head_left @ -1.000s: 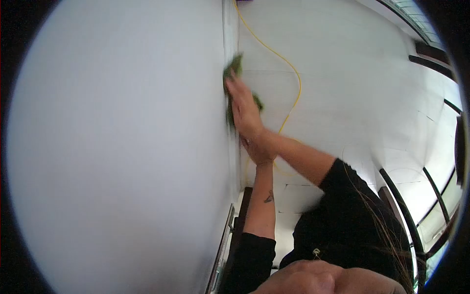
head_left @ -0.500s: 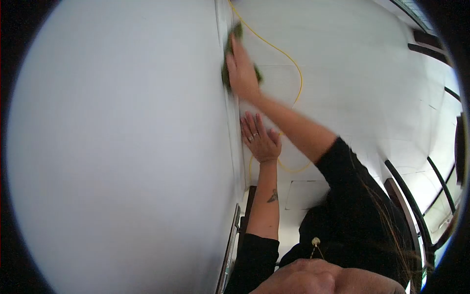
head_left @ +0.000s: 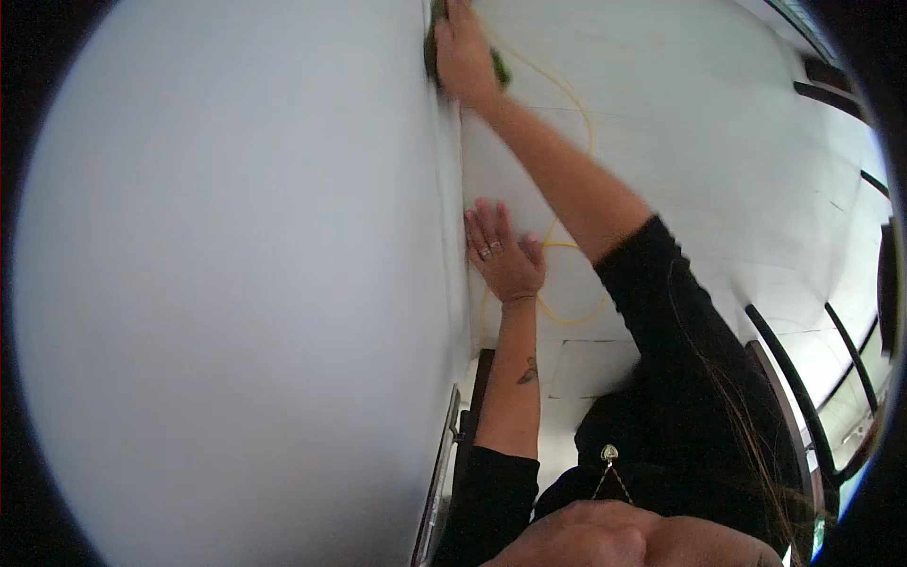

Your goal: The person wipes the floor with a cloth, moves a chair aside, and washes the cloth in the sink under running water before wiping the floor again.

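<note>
My right hand is stretched far out at the top of the view, shut on a green cloth that it presses against the edge of a large white panel. Bits of the cloth stick out on both sides of the hand. My left hand lies flat with fingers spread against the same panel edge, lower down; it wears a ring. Both arms have black sleeves, and the left forearm carries a small tattoo.
A yellow cable loops over the white tiled floor to the right of the panel. A metal handle runs along the panel's lower edge. Dark curved rails stand at the far right.
My right hand slid the green cloth along the panel edge, away from me toward the top of the view, and the arm straightened. The left hand stayed flat on the panel.
</note>
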